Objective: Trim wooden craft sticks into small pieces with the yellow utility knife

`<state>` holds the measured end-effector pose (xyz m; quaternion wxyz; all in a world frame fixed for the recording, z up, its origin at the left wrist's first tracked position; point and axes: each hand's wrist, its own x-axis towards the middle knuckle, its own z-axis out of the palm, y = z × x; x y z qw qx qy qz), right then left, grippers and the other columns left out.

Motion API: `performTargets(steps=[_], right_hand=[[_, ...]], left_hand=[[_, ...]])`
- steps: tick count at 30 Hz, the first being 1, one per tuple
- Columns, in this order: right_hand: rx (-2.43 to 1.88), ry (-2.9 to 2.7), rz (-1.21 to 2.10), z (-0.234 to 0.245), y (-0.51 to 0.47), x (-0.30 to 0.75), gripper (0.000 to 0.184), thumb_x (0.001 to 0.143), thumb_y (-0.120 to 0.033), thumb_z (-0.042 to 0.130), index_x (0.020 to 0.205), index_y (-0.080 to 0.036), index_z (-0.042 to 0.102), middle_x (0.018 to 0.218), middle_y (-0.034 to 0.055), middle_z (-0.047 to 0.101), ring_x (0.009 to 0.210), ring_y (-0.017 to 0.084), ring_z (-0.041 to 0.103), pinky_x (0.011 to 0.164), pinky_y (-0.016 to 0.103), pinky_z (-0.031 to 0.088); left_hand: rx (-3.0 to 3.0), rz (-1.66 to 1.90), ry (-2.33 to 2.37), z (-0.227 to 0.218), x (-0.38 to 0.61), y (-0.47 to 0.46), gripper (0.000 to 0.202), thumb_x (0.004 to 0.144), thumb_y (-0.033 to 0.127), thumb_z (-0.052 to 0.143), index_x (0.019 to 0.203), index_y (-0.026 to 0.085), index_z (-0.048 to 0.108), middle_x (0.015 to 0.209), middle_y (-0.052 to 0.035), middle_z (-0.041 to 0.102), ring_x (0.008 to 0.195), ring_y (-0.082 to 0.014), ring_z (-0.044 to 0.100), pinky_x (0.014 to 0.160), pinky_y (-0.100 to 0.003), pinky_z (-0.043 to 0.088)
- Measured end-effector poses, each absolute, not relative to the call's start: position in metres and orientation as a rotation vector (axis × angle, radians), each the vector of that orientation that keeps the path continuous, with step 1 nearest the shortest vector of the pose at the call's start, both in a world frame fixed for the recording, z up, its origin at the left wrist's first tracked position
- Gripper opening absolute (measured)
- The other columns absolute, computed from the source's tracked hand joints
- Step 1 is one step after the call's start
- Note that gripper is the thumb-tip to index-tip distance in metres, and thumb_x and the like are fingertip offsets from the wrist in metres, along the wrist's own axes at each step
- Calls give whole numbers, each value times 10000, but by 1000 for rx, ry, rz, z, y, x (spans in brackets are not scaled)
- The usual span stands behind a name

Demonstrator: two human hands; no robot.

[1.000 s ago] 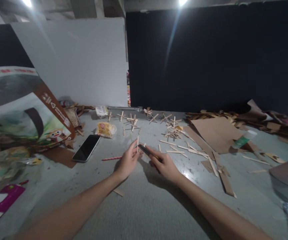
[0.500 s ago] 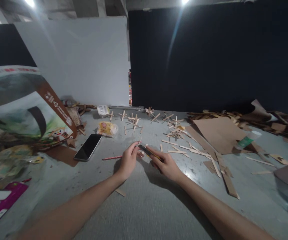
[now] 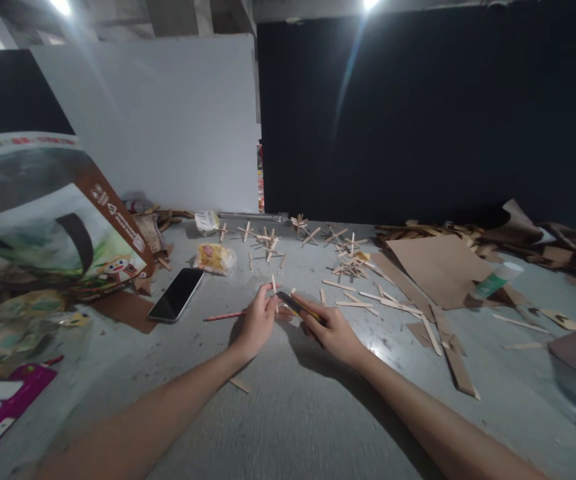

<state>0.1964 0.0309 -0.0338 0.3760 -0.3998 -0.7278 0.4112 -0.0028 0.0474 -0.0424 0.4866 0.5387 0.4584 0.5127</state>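
Between the thumb and fingers of my left hand [image 3: 258,321] a pale wooden craft stick [image 3: 275,285] stands nearly upright. My right hand [image 3: 332,328] is closed around a yellow and black utility knife [image 3: 298,305]. The knife's dark front end points left and lies close to the stick; whether the blade touches it I cannot tell. A red striped pencil [image 3: 224,316] lies on the table just left of my left hand. Several loose craft sticks [image 3: 354,304] are scattered right of the knife, and crossed sticks [image 3: 271,245] stand or lie farther back.
A phone [image 3: 177,295] and a yellow packet [image 3: 215,259] lie to the left, near a large printed bag [image 3: 58,207]. Brown cardboard [image 3: 438,267] and a green glue stick [image 3: 495,280] are on the right. A magenta object [image 3: 13,403] sits at the lower left.
The craft stick in my left hand has turned more upright and shows more of its broad face. The knife has barely moved.
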Motion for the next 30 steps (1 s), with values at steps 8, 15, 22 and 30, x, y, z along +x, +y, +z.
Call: performTargets(steps=[8, 15, 22, 30], right_hand=[[-1048, -1884, 1025, -31, 31, 196, 576, 1047, -465, 492, 1524, -166, 609, 600, -37, 510, 534, 122, 413, 550, 245, 376], [-1063, -1887, 1054, -32, 30, 196, 591, 1051, -455, 469, 1543, -149, 585, 576, -46, 488, 518, 127, 397, 538, 248, 369], [-1072, -1932, 988, -36, 31, 197, 555, 1052, -417, 477, 1536, -172, 593, 596, -36, 539, 518, 124, 450, 569, 250, 388], [-1077, -1928, 991, -37, 31, 196, 560, 1053, -397, 463, 1550, -166, 578, 600, -29, 549, 525, 130, 446, 566, 258, 387]], left_hand=[[1325, 1279, 1166, -46, -3, 50, 283, 968, 398, 581, 1193, 240, 648, 985, -78, 808, 740, -235, 791, 705, -345, 624], [1220, 1219, 1067, -41, -3, 49, 325, 935, 438, 647, 1175, 219, 637, 895, -63, 791, 708, -234, 790, 661, -338, 624], [1209, 1233, 1061, -42, -4, 50, 313, 931, 432, 669, 1166, 229, 631, 832, -39, 775, 747, -257, 802, 748, -390, 651], [1156, 1240, 1068, -35, -3, 47, 327, 906, 399, 671, 1167, 202, 660, 813, -38, 772, 736, -261, 798, 747, -383, 642]])
